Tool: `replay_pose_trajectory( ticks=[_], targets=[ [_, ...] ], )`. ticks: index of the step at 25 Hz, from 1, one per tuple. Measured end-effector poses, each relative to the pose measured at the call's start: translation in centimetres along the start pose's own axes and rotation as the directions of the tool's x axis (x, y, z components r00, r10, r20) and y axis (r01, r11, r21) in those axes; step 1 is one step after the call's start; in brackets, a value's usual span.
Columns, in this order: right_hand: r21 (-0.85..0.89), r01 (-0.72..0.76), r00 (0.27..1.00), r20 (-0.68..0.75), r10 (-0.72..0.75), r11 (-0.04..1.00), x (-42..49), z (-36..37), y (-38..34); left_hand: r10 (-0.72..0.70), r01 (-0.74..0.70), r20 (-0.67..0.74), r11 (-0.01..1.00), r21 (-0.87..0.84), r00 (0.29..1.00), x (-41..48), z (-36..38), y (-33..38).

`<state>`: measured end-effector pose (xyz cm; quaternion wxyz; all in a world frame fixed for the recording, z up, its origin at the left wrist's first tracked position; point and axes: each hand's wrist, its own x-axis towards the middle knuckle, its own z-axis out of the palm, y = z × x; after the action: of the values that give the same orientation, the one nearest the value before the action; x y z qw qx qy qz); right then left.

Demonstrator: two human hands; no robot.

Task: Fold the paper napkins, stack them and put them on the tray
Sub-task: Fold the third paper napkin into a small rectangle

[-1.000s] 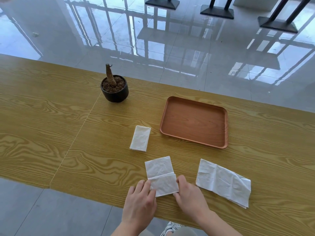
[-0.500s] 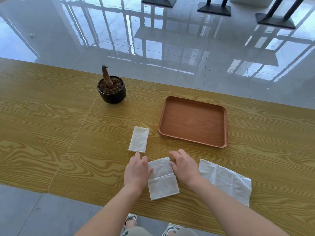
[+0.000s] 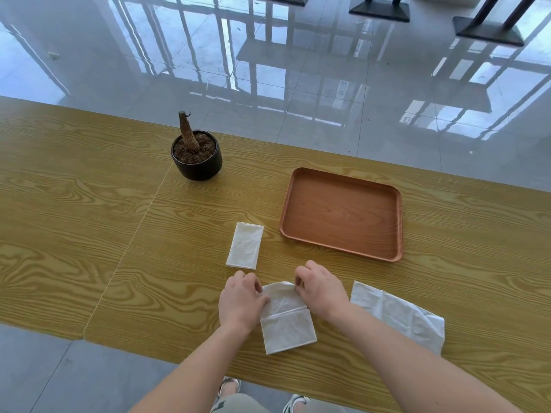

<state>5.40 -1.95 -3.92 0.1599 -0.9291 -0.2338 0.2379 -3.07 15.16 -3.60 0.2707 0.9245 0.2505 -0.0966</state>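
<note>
A half-folded white napkin [image 3: 286, 323] lies near the table's front edge. My left hand [image 3: 240, 299] pinches its far left corner and my right hand [image 3: 320, 289] pinches its far right corner; the far edge is lifted and curls toward me. A fully folded napkin [image 3: 245, 245] lies flat just beyond my left hand. An unfolded, creased napkin [image 3: 399, 315] lies to the right of my right forearm. The brown rectangular tray [image 3: 341, 213] sits empty behind my right hand.
A black pot with a bare stump [image 3: 196, 155] stands at the back left of the wooden table [image 3: 89, 234]. Beyond the table's far edge is a glossy tiled floor with black stand bases [image 3: 489, 29]. My feet show below the near edge.
Both hands moved from the napkin's near edge to its far corners and took hold of them. The far edge now lifts off the table.
</note>
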Motion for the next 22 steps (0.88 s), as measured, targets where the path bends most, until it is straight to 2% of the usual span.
replay_pose_trajectory(
  ticks=[3,6,12,15,18,22],
  targets=[
    [0.078,0.025,0.999,-0.042,-0.022,0.997,-0.2,-0.1,-0.1,0.049,-0.049,-0.005,0.997,-0.052,0.999,0.0,0.1,-0.3],
    [0.185,0.040,0.996,-0.091,-0.024,0.982,-1.0,-0.3,-0.1,0.029,-0.026,0.030,0.997,-0.077,0.999,0.1,0.1,-0.5],
    [0.411,-0.010,0.994,-0.094,0.054,0.912,-2.0,-0.8,-0.1,0.098,-0.104,-0.046,0.979,-0.173,0.994,-0.9,-0.3,-0.5],
    [0.415,-0.009,0.992,-0.108,0.059,0.910,-2.7,-0.8,0.1,0.204,-0.216,-0.086,0.964,-0.156,0.975,-2.3,-0.3,-0.9],
    [0.367,0.051,0.991,-0.136,-0.001,0.929,-4.1,-0.5,0.4,0.327,-0.341,-0.129,0.934,-0.110,0.936,-4.0,-0.1,-1.7],
    [0.279,0.107,0.989,-0.127,-0.074,0.954,-5.9,0.1,1.4,0.526,-0.533,-0.151,0.846,-0.012,0.837,-5.9,0.6,-2.3]
  ],
)
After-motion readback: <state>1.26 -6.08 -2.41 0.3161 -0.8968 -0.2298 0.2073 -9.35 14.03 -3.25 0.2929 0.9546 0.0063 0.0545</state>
